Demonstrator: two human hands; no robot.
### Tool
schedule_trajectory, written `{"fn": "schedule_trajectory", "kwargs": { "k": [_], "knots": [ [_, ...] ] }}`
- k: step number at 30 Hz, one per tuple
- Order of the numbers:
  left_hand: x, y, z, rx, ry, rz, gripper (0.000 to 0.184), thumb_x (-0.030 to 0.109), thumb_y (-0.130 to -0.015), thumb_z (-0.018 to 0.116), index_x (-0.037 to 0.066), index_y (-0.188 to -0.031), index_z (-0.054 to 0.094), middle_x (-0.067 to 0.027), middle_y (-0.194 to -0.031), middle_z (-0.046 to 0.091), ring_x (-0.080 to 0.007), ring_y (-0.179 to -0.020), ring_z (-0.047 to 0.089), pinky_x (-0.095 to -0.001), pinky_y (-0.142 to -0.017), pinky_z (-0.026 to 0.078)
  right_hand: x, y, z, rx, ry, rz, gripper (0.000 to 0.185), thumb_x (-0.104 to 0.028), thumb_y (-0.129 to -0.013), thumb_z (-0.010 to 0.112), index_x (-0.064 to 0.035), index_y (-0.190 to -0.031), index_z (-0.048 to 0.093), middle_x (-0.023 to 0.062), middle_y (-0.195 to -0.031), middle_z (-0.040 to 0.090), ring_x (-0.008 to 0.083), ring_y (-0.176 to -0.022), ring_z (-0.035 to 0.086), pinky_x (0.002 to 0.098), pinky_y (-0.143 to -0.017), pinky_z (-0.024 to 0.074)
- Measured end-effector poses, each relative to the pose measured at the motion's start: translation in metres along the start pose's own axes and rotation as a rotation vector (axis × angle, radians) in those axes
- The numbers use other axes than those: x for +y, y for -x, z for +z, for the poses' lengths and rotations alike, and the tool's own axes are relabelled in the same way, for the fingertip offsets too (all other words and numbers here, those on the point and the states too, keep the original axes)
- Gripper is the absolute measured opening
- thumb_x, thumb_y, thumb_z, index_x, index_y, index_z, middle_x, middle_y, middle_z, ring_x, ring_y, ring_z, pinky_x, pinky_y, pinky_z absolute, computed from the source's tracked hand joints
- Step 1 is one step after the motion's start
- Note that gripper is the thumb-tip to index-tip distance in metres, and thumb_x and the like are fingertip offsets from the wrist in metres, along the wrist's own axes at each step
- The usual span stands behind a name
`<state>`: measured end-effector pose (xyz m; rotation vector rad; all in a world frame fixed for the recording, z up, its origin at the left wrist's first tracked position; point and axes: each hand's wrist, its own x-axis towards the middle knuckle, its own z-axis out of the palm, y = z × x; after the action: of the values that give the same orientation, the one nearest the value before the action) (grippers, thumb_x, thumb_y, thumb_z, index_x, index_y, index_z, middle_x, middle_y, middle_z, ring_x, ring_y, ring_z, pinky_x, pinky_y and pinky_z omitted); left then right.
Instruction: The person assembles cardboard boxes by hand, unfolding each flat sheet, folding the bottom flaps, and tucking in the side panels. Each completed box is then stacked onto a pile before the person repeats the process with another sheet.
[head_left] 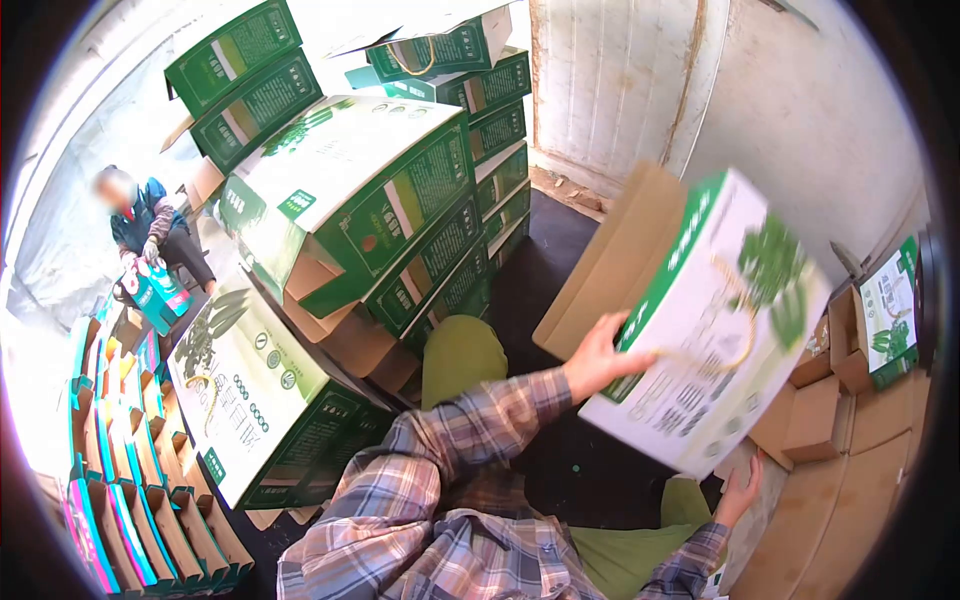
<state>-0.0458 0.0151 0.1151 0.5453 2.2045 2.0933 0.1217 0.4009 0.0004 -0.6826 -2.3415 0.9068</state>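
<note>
A white and green cardboard gift box point(690, 350) with a vegetable print and a rope handle is held up in front of me, tilted, its brown flap folded out on the left. My left hand point(605, 358) grips the box at its green edge, thumb across the printed face. Below the box's lower right corner, my right hand point(738, 490) holds nothing, its fingers apart, near the brown cartons. Part of the box looks blurred.
Stacked green and white boxes point(400, 215) rise ahead to the left. Another printed box point(255, 390) stands nearer. Rows of open cartons point(140, 470) line the far left, where a seated person point(150, 225) handles a blue box. Brown cartons point(850, 460) stand right.
</note>
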Motion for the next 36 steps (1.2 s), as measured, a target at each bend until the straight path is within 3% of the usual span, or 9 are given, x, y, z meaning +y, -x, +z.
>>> {"fn": "schedule_trajectory", "kwargs": {
  "k": [7,9,10,11,13,18,25,27,36],
  "knots": [
    [0.177,-0.049,-0.076,0.017,0.602,0.307,0.088,0.018,-0.082,0.065,0.0,-0.143,0.005,-0.0132,-0.112,0.055,-0.0186,-0.098,0.056,-0.0318,-0.086,0.047,0.011,-0.006,0.014,-0.092,-0.146,0.008,0.038,-0.006,-0.081,0.061,0.0009,-0.118,0.056,0.0152,-0.125,0.052,0.0276,-0.118,0.048,0.0366,-0.102,0.0341],
    [0.221,-0.05,-0.113,0.052,0.509,0.379,0.041,0.018,-0.084,0.055,0.005,-0.121,0.044,-0.0052,-0.097,0.057,-0.0148,-0.089,0.058,-0.0311,-0.076,0.05,0.019,-0.009,0.018,-0.121,-0.176,0.004,0.037,-0.005,-0.082,0.061,0.0013,-0.118,0.056,0.0145,-0.124,0.053,0.0264,-0.115,0.05,0.0362,-0.101,0.0354],
    [0.235,-0.049,-0.134,0.142,0.278,0.668,0.02,0.018,-0.086,0.053,0.008,-0.103,0.052,-0.0036,-0.09,0.056,-0.015,-0.085,0.059,-0.0318,-0.073,0.051,0.019,-0.009,0.018,-0.127,-0.183,0.0,0.037,-0.005,-0.082,0.061,0.0013,-0.118,0.056,0.0145,-0.124,0.053,0.0264,-0.115,0.05,0.0362,-0.101,0.0354],
    [0.26,-0.037,-0.153,0.258,0.379,0.39,0.021,0.019,-0.087,0.05,0.006,-0.103,0.053,-0.007,-0.09,0.059,-0.0184,-0.082,0.062,-0.0336,-0.072,0.052,0.02,-0.009,0.018,-0.148,-0.175,0.01,0.037,-0.005,-0.082,0.061,0.0012,-0.118,0.056,0.0139,-0.124,0.054,0.0256,-0.115,0.051,0.0361,-0.1,0.0361],
    [0.285,-0.032,-0.208,0.069,0.422,0.491,0.035,0.02,-0.09,0.05,-0.004,-0.115,0.052,-0.0143,-0.104,0.063,-0.0223,-0.089,0.063,-0.0324,-0.081,0.052,0.026,-0.01,0.02,-0.169,-0.172,0.02,0.037,-0.005,-0.082,0.061,0.001,-0.118,0.056,0.0133,-0.123,0.054,0.0247,-0.114,0.051,0.0361,-0.1,0.0368],
    [0.332,0.02,-0.316,0.438,0.219,0.396,0.022,0.02,-0.088,0.054,0.001,-0.098,0.06,-0.0088,-0.084,0.065,-0.0197,-0.074,0.065,-0.033,-0.069,0.056,0.046,-0.016,0.029,-0.264,-0.271,0.049,0.042,-0.01,-0.085,0.06,-0.0013,-0.124,0.052,0.012,-0.12,0.055,0.0221,-0.114,0.049,0.0342,-0.096,0.0392],
    [0.284,0.058,-0.39,0.657,0.316,0.349,0.033,0.023,-0.092,0.04,-0.001,-0.112,0.051,-0.0168,-0.102,0.062,-0.0263,-0.087,0.064,-0.0395,-0.077,0.056,0.065,-0.016,0.037,-0.27,-0.27,0.068,0.04,-0.011,-0.085,0.06,-0.0011,-0.123,0.053,0.0087,-0.107,0.056,0.0132,-0.085,0.054,0.027,-0.073,0.0456],
    [0.264,0.063,-0.385,0.79,0.325,0.252,0.036,0.025,-0.091,0.041,0.002,-0.117,0.05,-0.017,-0.108,0.061,-0.0288,-0.091,0.063,-0.044,-0.079,0.055,0.032,-0.008,0.029,-0.262,-0.356,0.173,0.033,-0.003,-0.083,0.06,0.0015,-0.116,0.057,0.0134,-0.122,0.053,0.0245,-0.112,0.052,0.0355,-0.098,0.0405],
    [0.234,0.049,-0.448,0.887,0.357,0.154,0.037,0.027,-0.087,0.045,0.003,-0.114,0.054,-0.012,-0.103,0.064,-0.0262,-0.087,0.065,-0.0429,-0.075,0.055,0.059,-0.017,0.033,-0.329,-0.314,0.195,0.035,-0.007,-0.084,0.06,0.0003,-0.117,0.057,0.0135,-0.121,0.055,0.024,-0.112,0.052,0.0357,-0.098,0.0399]
  ]
}}
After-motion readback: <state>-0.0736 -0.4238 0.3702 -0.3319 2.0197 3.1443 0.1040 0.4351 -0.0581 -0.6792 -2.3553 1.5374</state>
